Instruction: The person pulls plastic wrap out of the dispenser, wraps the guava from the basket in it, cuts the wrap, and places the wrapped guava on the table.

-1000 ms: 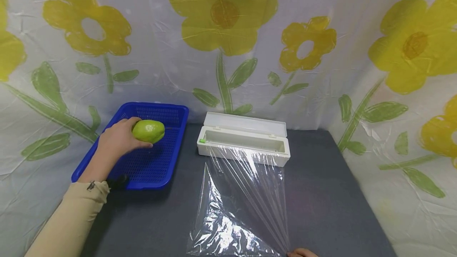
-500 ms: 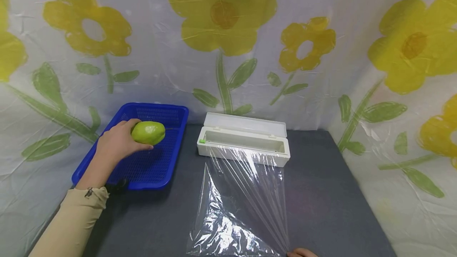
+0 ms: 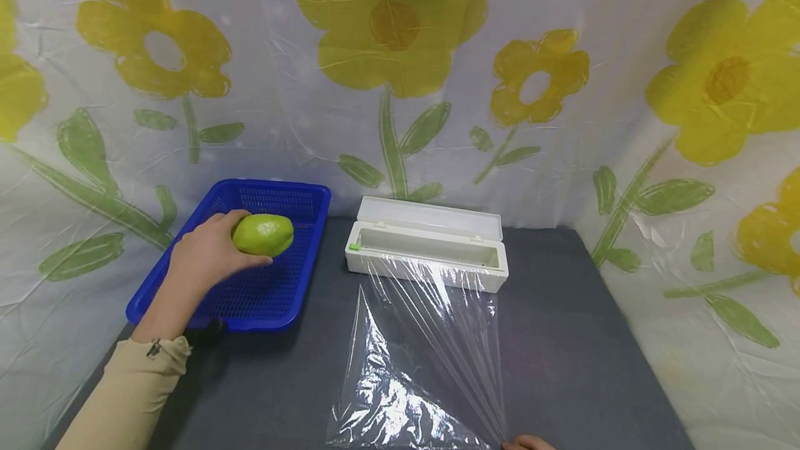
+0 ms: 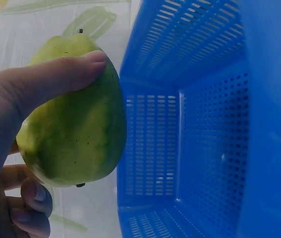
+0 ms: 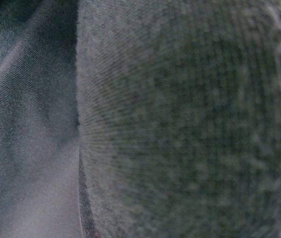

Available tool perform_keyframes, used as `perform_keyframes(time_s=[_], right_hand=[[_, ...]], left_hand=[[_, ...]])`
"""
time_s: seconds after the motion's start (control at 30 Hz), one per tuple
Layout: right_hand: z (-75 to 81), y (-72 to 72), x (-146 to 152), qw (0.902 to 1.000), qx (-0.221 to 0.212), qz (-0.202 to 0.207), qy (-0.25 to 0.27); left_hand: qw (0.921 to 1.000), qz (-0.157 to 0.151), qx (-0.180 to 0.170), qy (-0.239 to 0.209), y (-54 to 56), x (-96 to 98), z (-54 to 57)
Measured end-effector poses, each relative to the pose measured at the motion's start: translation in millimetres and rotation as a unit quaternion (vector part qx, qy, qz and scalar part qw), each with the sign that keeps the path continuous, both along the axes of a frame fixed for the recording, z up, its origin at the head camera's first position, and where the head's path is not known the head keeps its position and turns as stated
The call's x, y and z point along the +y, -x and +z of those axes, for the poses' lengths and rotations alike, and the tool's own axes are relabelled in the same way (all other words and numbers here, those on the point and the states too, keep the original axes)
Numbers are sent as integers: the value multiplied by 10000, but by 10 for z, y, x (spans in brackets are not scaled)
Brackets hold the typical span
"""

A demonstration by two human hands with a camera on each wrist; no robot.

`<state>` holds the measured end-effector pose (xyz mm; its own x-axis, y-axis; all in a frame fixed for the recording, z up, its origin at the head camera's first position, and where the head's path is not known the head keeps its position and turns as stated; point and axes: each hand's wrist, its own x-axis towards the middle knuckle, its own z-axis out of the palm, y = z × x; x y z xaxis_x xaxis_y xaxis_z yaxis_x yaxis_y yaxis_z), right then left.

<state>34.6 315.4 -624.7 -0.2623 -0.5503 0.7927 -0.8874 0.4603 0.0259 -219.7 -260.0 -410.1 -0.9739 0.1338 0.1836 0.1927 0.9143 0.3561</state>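
Observation:
My left hand (image 3: pixel 206 248) holds a green pear (image 3: pixel 262 235) above the blue basket. In the left wrist view, the thumb lies across the pear (image 4: pixel 76 129), and its short dark stem points up. At the bottom edge of the head view, part of my right hand (image 3: pixel 528 443) shows, pinching a corner of clear plastic wrap (image 3: pixel 431 367). The sheet stretches from a white wrap box (image 3: pixel 428 266) with a raised lid, and its creases converge at those fingers. Only blurred cloth (image 5: pixel 190 119) fills the right wrist view, so that hand is hidden there.
The blue basket (image 3: pixel 300 283), with perforated walls, stands at the left of the dark table (image 3: pixel 562 339). A curtain (image 3: pixel 281 123) printed with yellow flowers hangs behind and along the sides. A small green slider (image 3: pixel 354 246) sits on the box's left end.
The left hand and the pear have shifted very slightly to the right and down over the basket. My right hand, the plastic wrap and the box stay where they were.

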Motion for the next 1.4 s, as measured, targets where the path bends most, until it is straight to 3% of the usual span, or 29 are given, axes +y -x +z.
perform_keyframes(time_s=[0.27, 0.5, 0.8, 1.17, 1.23, 1.4], right_hand=[[36, 11, -4, 9997, 111, -46, -197], [49, -26, -26, 9995, -119, -266, -90], [13, -39, 16, 9997, -125, -170, -95], [256, -13, -76, 9987, 311, -28, -391], [215, -7, -51, 9986, 310, 1, -418], [-86, 12, 88, 9989, 216, 63, -407]], left_hand=[[10000, -48, -25, -49, -112, 45, 7], [9999, -67, 55, -97, -201, 111, 51], [9998, -11, 57, -169, -320, 190, 109], [9998, -8, 117, -190, -396, 244, 123], [9998, -13, 108, -191, -407, 247, 116], [9998, -3, 77, -207, -449, 281, 131]])
